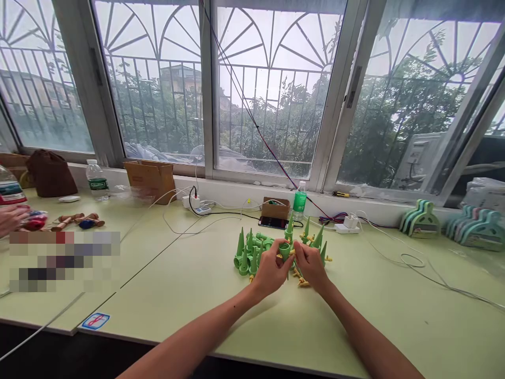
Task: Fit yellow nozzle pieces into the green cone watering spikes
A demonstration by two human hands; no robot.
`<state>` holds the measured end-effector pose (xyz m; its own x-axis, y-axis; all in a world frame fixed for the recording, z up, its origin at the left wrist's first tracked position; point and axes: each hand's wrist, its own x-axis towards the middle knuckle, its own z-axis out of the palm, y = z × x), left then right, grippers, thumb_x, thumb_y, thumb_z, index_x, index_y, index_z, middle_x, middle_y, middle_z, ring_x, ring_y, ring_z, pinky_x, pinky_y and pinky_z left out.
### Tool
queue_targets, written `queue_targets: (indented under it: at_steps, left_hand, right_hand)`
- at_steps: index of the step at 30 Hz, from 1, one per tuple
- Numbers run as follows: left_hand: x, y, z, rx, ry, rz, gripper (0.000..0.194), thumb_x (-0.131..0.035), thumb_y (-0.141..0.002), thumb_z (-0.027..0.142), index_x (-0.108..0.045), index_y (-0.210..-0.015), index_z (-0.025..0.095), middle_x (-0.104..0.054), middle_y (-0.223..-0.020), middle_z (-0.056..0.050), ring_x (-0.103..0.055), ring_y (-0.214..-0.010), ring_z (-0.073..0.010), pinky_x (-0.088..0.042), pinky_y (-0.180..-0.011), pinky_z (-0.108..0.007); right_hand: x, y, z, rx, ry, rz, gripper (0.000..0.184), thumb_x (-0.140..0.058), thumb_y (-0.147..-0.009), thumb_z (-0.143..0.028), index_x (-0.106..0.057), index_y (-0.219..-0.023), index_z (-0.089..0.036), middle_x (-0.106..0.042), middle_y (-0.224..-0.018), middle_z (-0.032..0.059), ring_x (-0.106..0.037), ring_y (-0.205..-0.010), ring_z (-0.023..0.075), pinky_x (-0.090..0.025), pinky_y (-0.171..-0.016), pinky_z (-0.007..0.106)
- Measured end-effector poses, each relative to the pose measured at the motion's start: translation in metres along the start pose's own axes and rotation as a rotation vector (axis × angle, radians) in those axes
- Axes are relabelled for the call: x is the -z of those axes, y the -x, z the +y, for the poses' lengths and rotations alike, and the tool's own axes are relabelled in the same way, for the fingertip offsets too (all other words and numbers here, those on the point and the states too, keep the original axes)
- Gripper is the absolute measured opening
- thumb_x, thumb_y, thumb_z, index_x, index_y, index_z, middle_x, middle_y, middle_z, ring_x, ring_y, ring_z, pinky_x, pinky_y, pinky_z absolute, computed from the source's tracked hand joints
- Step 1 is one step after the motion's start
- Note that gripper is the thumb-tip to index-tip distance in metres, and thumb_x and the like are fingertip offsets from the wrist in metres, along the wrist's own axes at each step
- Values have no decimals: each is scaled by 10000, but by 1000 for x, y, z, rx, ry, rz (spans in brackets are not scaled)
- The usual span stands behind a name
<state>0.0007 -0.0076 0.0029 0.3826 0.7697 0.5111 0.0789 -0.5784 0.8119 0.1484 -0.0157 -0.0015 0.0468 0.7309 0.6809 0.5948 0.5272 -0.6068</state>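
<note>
Held in my left hand (270, 271) is a green plastic plant watering spike (284, 251), its round open end facing up. My right hand (311, 263) pinches a small yellow valve piece (292, 252) at the side of that spike. Around and behind my hands stand several more green spikes (241, 242), points up, with some green parts lying on their sides. Loose yellow valve pieces (303, 283) lie on the table just below my right hand. My fingers partly hide the join between the yellow piece and the spike.
A phone (272, 222) rests by a small cardboard box (275, 208) and a green-labelled bottle (300, 199). White cables (406, 258) run across the table (189, 300). Green hangers (424, 220) stand at right. Another person's hand (11, 218) is at far left near wooden-handled items (67, 222).
</note>
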Motion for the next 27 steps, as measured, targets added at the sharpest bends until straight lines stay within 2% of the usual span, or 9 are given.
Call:
queue_targets:
  at_steps: [11,17,22,27]
  left_hand:
    - [1,0,1,-17,-12,-20,350,-591,-852,382,-488,-1118,178,-390,-454,107,-371,-350,-68,-265,-388,-166]
    - [1,0,-1,-12,-12,-17,350,-580,-862,380,-476,-1135,186,-408,-461,103,-421,-345,-78,-279,-386,-167]
    - [0,-1,2,5,52,15,329,-573,-870,385,-467,-1118,197,-437,-466,99,-444,-335,-79,-291,-370,-158]
    - [0,-2,4,33,116,38,356,-582,-862,412,-470,-1124,199,-449,-478,96,-473,-328,-89,-306,-346,-154]
  right_hand:
    - [-1,-2,2,28,24,20,585,-305,-972,-537,-351,-500,-193,-370,-433,-32,-328,-416,94,-260,-460,262]
    - [-3,-2,3,31,20,43,584,-308,-971,-534,-333,-496,-196,-345,-439,-39,-309,-423,92,-254,-459,260]
    - [-4,0,2,5,-43,29,497,-321,-985,-469,-369,-568,-205,-376,-483,-43,-348,-447,103,-279,-468,249]
    - [-3,2,1,-32,-182,-23,299,-406,-969,-418,-456,-757,-212,-415,-542,-55,-375,-440,108,-286,-439,237]
